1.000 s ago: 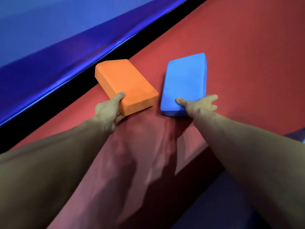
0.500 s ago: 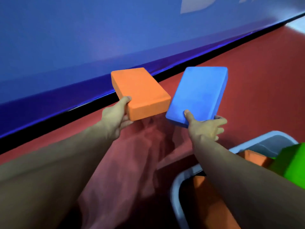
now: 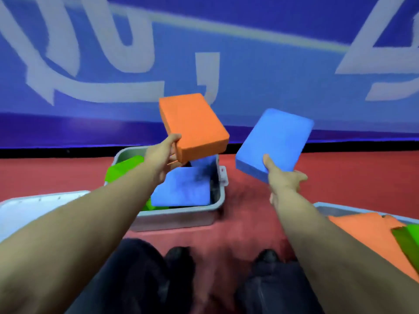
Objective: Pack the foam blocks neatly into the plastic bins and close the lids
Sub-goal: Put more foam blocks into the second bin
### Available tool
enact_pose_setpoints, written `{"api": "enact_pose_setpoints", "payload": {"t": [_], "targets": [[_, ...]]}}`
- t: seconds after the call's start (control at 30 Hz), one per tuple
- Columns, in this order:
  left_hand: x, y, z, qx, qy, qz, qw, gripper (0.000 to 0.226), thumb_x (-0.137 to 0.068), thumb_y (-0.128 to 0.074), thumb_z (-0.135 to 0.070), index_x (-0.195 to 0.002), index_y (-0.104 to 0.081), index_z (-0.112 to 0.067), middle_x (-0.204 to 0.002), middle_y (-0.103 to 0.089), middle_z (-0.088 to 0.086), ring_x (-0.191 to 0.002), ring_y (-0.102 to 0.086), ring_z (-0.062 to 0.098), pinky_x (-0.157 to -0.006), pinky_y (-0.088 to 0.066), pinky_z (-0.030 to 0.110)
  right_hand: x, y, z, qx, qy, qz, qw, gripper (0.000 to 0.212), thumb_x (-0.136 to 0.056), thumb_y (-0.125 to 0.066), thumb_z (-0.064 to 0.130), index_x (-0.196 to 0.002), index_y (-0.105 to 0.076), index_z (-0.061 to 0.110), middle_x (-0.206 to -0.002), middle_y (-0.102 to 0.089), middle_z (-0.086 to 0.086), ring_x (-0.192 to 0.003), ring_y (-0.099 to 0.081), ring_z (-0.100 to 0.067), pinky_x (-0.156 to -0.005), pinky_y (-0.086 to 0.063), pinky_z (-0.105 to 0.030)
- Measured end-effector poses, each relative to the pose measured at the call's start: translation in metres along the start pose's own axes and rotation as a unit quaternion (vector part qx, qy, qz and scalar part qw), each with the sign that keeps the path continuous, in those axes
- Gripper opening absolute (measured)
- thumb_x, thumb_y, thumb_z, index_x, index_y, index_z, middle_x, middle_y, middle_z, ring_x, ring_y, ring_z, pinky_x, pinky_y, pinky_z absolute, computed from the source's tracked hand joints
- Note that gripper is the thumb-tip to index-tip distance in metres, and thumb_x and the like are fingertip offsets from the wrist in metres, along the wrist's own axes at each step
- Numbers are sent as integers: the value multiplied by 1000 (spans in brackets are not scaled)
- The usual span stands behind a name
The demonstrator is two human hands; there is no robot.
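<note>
Left hand (image 3: pixel 163 152) grips the near corner of the orange foam block (image 3: pixel 192 128), held in the air above the open grey bin (image 3: pixel 181 214) — blue and green blocks lie inside. Right hand (image 3: pixel 283 177), at 3 o'clock of it, pinches the blue foam block (image 3: pixel 275 141) aloft.

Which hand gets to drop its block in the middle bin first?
Probably the left hand: its orange block hangs right over the open middle bin. The right hand holds its blue block off to the side, over red floor.
</note>
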State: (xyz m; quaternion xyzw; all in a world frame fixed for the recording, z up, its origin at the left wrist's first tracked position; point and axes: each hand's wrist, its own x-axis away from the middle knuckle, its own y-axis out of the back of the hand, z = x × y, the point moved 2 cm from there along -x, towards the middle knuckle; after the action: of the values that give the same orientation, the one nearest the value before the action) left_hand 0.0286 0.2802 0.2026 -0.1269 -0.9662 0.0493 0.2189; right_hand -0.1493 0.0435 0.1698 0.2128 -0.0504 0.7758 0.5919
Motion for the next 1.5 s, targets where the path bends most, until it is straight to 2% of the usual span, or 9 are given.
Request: {"api": "enact_pose_setpoints", "payload": {"t": [0.27, 0.5, 0.67, 0.9, 1.03, 1.2, 1.3, 1.43, 1.5], "targets": [[-19, 169, 10, 63, 7, -189, 980, 23, -85, -74, -38, -87, -63, -17, -73, -59, 2, -54, -59, 14, -65, -56, 32, 48, -125, -48, -95, -8, 144, 985, 68, -60, -97, 35, -115, -68, 8, -106, -77, -7, -88, -74, -20, -79, -61, -37], [-82, 208, 47, 92, 56, -146, 983, 24, -95, -61, -44, -98, -62, -20, -69, -66, -4, -68, -63, 12, -76, -56, 33, 45, -214, -89, -26, 21, 228, 973, 40, -71, -83, 58, -97, -70, 31, -89, -76, 17, -90, -73, -12, -84, -60, -39], [-120, 215, 43, 82, 90, -124, 985, 51, -94, -64, -51, -127, -57, -13, -114, -66, 10, -94, -67, 19, -79, -58, 32, 16, -246, -82, -4, 17, 292, 956, 42, -84, -74, 48, -119, -66, 26, -112, -75, 7, -100, -72, -11, -90, -58, -37], [-156, 203, 35, -40, 82, -123, 988, 61, -98, -53, -59, -133, -54, -10, -113, -62, 10, -98, -61, 27, -80, -58, 38, 4, -270, -61, 75, 110, 227, 965, 51, -84, -62, 61, -120, -62, 25, -104, -72, 8, -98, -69, -16, -87, -58, -41], [-161, 200, 32, -160, 86, -151, 972, 76, -99, -30, -70, -137, -52, -9, -133, -59, 13, -117, -59, 34, -97, -54, 51, -6, -285, -38, 165, 111, 212, 957, 44, -93, -59, 57, -114, -40, 22, -91, -53, 13, -87, -58, -15, -85, -48, -39], [-149, 201, 35, -165, 68, -183, 967, 69, -98, -32, -69, -118, -58, -8, -123, -58, 13, -107, -58, 33, -96, -49, 43, -6, -279, -36, 170, 139, 245, 944, 46, -90, -57, 59, -109, -65, 18, -108, -66, 3, -103, -62, -24, -82, -48, -37], [-161, 234, 69, -103, 105, -243, 959, 96, -80, -39, -80, -142, -50, -7, -135, -60, 12, -115, -60, 37, -102, -49, 53, -6, -259, -46, 147, 111, 201, 962, 75, -94, -54, 60, -153, -36, 18, -153, -43, -5, -135, -47, -28, -102, -41, -40], [-109, 208, 76, 22, 215, -263, 940, 60, -99, -31, -64, -122, -58, -16, -117, -62, 13, -93, -61, 35, -81, -53, 48, -20, -219, -95, 224, -1, 19, 974, 77, -94, -46, 68, -149, -38, 14, -153, -34, -17, -139, -36, -41, -112, -31, -50], [-99, 205, 92, 26, 267, -247, 931, 66, -103, -23, -63, -136, -55, -15, -135, -57, 22, -120, -54, 45, -104, -41, 56, -31, -206, -135, 247, -126, 10, 961, 93, -88, -41, 76, -151, -31, 8, -154, -32, -19, -139, -35, -44, -117, -30, -54]]}}
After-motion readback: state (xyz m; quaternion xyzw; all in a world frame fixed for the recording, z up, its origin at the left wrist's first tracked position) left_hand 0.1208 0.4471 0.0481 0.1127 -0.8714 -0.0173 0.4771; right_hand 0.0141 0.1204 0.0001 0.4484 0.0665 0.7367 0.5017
